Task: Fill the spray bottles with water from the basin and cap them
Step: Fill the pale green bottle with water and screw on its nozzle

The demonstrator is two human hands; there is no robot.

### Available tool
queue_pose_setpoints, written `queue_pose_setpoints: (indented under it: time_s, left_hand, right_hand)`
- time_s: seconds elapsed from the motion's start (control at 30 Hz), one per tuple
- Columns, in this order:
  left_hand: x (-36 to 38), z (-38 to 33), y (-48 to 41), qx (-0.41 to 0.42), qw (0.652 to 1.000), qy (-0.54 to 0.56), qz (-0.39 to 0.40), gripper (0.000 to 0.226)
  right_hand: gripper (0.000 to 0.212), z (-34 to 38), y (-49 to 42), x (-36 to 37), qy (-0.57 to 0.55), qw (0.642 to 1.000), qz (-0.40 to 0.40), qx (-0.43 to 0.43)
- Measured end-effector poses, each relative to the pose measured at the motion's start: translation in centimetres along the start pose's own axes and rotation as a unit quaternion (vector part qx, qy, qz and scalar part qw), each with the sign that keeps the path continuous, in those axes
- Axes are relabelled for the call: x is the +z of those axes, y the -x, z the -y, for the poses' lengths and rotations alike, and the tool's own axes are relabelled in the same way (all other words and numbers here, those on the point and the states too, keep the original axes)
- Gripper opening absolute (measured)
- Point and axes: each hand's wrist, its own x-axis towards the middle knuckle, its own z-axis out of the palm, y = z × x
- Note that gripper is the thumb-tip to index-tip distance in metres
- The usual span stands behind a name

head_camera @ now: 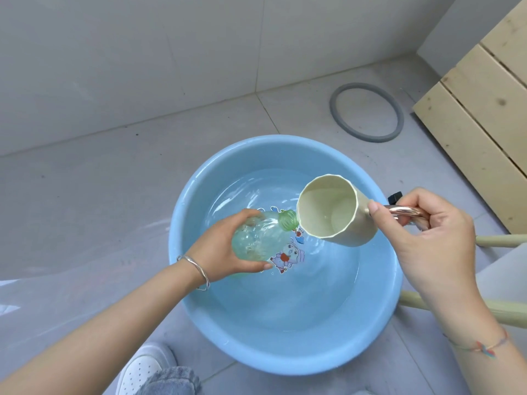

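Edges: blue basin [285, 363] sits on the tiled floor [85, 201]; wall [128, 52] far, wooden slats [484, 109] far right, grey ring [368, 112] on the floor beyond the basin.
Room: floor tiles run left from the basin's rim; a white shoe [142, 369] sits by its near-left edge.
Bottle: clear green-tinted spray bottle [262, 238], uncapped, neck tilted right, over the water [285, 295].
Left grip [225, 246]: wrapped round the bottle's body.
Right grip [427, 238]: clamped on the handle of a tipped cream cup [328, 206], whose rim is just beside the bottle's neck.
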Motion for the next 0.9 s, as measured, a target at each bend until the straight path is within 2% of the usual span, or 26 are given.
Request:
queue_pose_setpoints:
  time_s: [0.7, 0.9]
  left_hand:
    - [0.1, 0.3, 0.0, -0.007, 1.000, -0.011, -0.002, 0.082]
    - [0.1, 0.3, 0.1, -0.008, 1.000, -0.014, -0.005, 0.077]
  right_hand:
    - [0.031, 1.4, 0.1, 0.1, 0.107, 0.985, -0.027, -0.134]
    - [0.032, 1.7, 0.1, 0.1, 0.124, 0.978, -0.034, -0.164]
